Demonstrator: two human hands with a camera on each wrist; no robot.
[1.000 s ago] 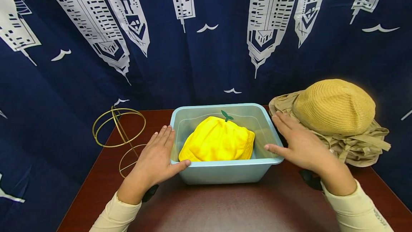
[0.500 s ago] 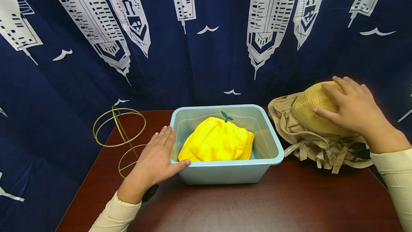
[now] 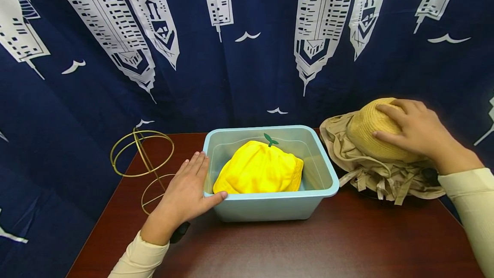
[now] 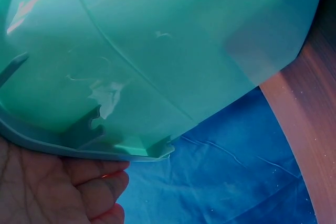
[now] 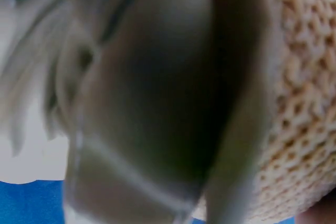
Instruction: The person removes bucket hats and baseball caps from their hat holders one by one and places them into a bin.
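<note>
A light blue plastic bin (image 3: 266,208) stands on the table with a bright yellow cloth hat (image 3: 258,168), topped by a green leaf sprout, lying inside. My left hand (image 3: 185,192) rests along the bin's left rim, fingers straight and thumb over the front corner; the left wrist view shows its palm under the rim. At the right, my right hand (image 3: 418,130) grips the crown of a mustard knit hat (image 3: 368,130), thumb and fingertips bent over it. The knit hat sits on a crumpled pile of tan fabric hats (image 3: 386,179). Close up, its coarse weave (image 5: 304,87) fills one side of the right wrist view.
A gold wire rack (image 3: 143,153) with round hoops stands at the table's left edge, beside my left forearm. Behind everything hangs a navy curtain (image 3: 231,80) with white building prints. The dark red table (image 3: 278,248) stretches in front of the bin.
My right hand has left the bin's right side, moved right onto the knit hat and drawn its fingers in on the crown. The tan pile has shifted. My left hand stays put.
</note>
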